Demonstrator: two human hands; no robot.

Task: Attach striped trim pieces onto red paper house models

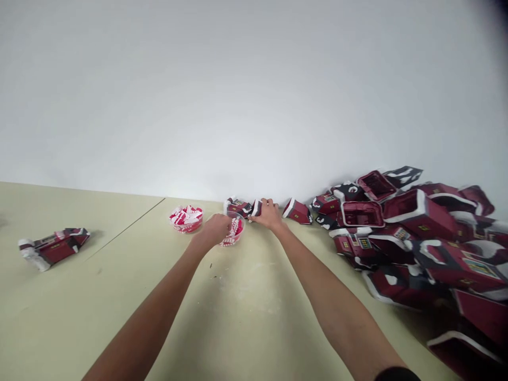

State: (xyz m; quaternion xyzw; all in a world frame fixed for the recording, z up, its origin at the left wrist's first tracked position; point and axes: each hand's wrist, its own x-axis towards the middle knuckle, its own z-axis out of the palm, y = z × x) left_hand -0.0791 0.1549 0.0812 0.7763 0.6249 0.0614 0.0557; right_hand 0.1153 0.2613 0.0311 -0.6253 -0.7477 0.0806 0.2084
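Bare forearms [325,288]; black R slv [398,374]

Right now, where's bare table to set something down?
Bare: pale green tabletop between the two forearms; also the patch between the flattened dark red carton at left and the clear plastic bowl of red-and-white packets. Crowded: the pile of dark red house-printed cartons on the right, and the wall edge around left hand and right hand.
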